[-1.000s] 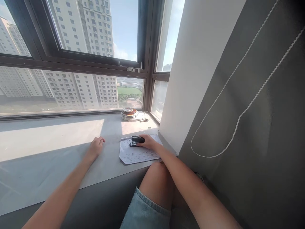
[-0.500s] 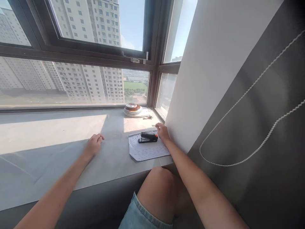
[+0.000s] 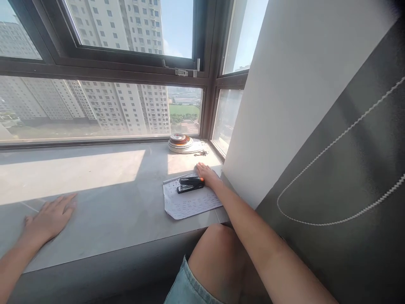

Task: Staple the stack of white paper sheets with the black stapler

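My left hand (image 3: 52, 216) lies flat on the grey windowsill (image 3: 120, 219), fingers spread, holding nothing. On the right, my right hand (image 3: 207, 174) rests with stretched fingers over the far right part of some printed paper sheets (image 3: 186, 207). Beside its wrist lies a black stapler (image 3: 190, 185) with an orange end, on top of the paper. Part of the paper is hidden under my right hand and forearm.
A stack of round plate-like discs (image 3: 180, 143) stands in the window corner, with a small dark beaded thing (image 3: 201, 153) next to it. A white wall (image 3: 268, 105) rises at the right. A beaded blind cord (image 3: 303, 171) hangs there in a loop.
My left hand has moved left and toward me, and its fingers have spread flat. My right hand has shifted slightly left onto the paper, and its fingers have straightened.
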`<control>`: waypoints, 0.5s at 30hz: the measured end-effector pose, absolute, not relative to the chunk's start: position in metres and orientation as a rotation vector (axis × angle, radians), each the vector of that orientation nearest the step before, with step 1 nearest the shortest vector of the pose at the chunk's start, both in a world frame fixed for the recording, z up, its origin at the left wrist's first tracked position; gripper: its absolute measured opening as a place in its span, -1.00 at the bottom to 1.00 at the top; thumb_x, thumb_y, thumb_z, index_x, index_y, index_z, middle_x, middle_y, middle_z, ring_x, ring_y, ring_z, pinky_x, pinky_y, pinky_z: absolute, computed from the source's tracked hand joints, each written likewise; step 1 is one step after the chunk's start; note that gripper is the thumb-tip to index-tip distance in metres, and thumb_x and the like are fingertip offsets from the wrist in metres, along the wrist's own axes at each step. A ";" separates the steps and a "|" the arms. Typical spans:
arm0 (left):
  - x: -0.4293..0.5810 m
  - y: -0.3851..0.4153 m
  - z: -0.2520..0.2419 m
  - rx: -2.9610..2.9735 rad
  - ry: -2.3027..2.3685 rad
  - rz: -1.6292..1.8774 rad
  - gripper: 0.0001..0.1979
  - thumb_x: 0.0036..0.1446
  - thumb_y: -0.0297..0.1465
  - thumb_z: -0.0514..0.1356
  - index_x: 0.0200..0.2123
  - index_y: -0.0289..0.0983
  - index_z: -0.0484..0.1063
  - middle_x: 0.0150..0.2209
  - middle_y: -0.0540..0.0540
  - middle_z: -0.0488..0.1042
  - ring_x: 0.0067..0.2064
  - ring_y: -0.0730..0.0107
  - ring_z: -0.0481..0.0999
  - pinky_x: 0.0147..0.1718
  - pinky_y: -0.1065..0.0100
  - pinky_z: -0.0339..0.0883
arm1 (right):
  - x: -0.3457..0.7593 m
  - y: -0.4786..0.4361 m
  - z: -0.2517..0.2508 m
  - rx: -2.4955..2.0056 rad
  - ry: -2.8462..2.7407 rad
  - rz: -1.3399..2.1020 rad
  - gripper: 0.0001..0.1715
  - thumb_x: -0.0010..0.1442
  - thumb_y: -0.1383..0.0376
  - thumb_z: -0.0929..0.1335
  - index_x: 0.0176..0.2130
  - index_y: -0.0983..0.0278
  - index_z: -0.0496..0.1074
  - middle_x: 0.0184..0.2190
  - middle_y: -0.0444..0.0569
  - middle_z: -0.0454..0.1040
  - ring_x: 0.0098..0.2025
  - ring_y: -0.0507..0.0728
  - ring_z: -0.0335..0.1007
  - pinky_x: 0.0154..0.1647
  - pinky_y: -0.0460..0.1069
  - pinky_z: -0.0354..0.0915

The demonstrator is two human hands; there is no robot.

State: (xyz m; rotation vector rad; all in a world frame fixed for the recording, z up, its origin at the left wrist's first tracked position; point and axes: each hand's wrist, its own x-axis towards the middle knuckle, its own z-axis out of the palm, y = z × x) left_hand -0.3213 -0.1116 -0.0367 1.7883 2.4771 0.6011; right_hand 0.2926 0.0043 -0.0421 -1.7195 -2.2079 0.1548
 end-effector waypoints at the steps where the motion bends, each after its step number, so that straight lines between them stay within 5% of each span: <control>1: -0.318 -0.111 -0.037 1.795 2.504 0.547 -0.44 0.17 0.01 0.06 0.17 -0.01 0.45 0.37 -0.12 0.34 0.42 -0.22 0.15 0.25 -0.54 -0.21 | 0.276 0.004 -0.042 -1.710 -2.211 0.165 -0.47 0.50 0.33 0.12 0.37 0.25 0.23 0.46 0.09 0.12 0.50 0.18 -0.04 0.44 0.16 -0.02; 7: -0.304 -0.113 -0.029 1.764 2.513 0.534 -0.47 0.24 -0.12 0.03 0.18 -0.17 0.44 0.40 -0.24 0.28 0.39 -0.28 0.19 0.22 -0.56 -0.13 | 0.151 -0.006 -0.038 -1.643 -2.225 0.189 -0.42 0.40 0.45 0.16 0.35 0.35 0.23 0.45 0.22 0.11 0.50 0.23 -0.05 0.44 0.20 -0.03; 11: -0.314 -0.114 -0.026 1.550 2.573 0.681 -0.56 0.27 -0.23 0.01 0.10 -0.24 0.48 0.25 -0.27 0.46 0.27 -0.15 0.40 0.26 -0.35 0.08 | 0.066 -0.019 -0.034 -1.564 -2.228 0.252 -0.41 0.44 0.45 0.09 0.38 0.42 0.19 0.45 0.25 0.09 0.50 0.26 -0.05 0.46 0.26 -0.06; 15: -0.325 -0.119 -0.032 1.385 2.522 1.122 -0.61 0.26 -0.26 0.02 0.03 -0.25 0.50 0.01 -0.21 0.62 0.07 0.01 0.57 0.09 -0.08 0.43 | -0.010 -0.034 -0.037 -1.444 -2.263 0.276 -0.39 0.43 0.43 0.10 0.40 0.44 0.14 0.47 0.26 0.04 0.51 0.31 -0.08 0.45 0.34 -0.05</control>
